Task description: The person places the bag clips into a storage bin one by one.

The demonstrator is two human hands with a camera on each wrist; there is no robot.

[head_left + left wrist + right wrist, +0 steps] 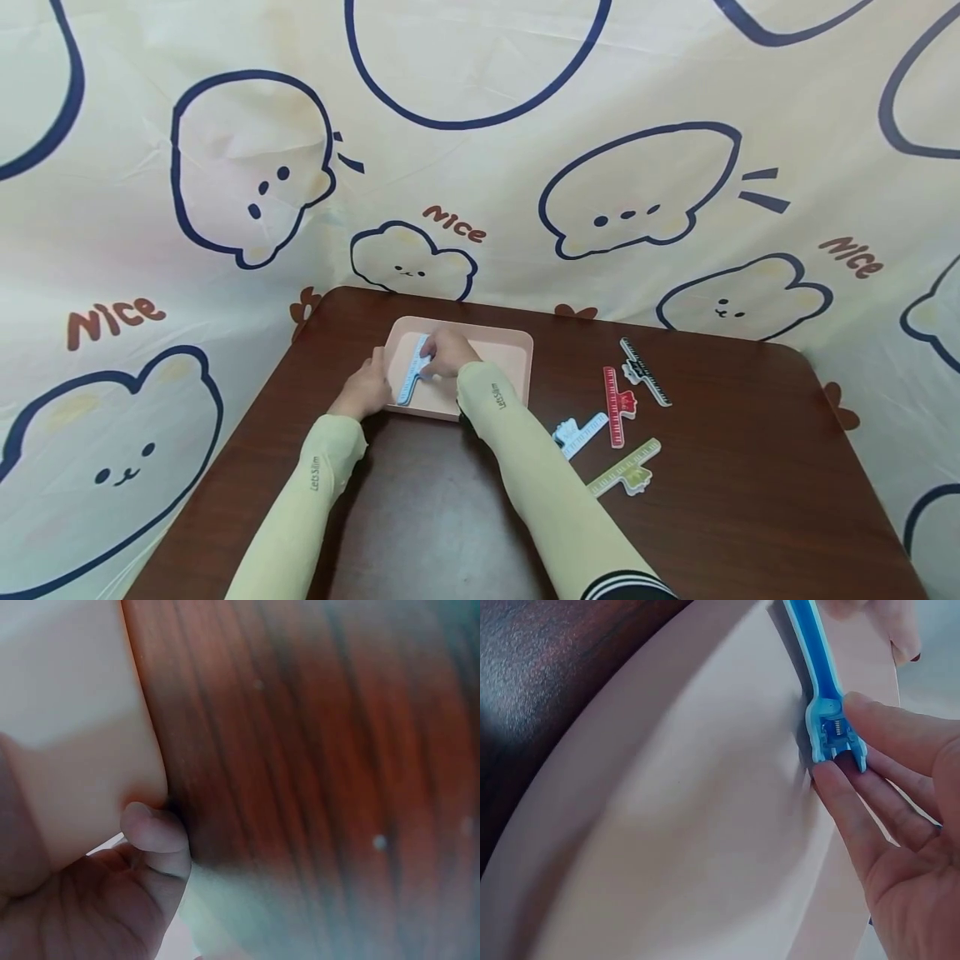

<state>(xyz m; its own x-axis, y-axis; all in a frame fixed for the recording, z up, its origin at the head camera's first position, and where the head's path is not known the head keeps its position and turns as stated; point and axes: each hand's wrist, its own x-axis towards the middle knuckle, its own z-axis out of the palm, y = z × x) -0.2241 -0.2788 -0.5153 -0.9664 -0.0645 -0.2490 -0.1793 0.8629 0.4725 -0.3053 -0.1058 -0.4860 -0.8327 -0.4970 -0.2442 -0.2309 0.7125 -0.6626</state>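
Observation:
A pale pink tray (510, 350) lies near the far side of the dark wooden table. Inside its left part my right hand (448, 354) pinches a blue ruler clip (410, 382). The right wrist view shows thumb and fingers around the clip's handle end (836, 727), where a small spring is visible. At the tray's left front corner, my left hand (365, 386) grips the edge. In the left wrist view the thumb (154, 829) lies against the tray corner (142, 750); part of the other fingers is hidden.
Right of the tray lie several more ruler clips: a black one (651, 379), a red one (614, 408), a light blue one (585, 436) and a yellow-green one (626, 468). The right sleeve (525, 467) passes close to the last two. A patterned cloth (480, 183) hangs behind the table (720, 483).

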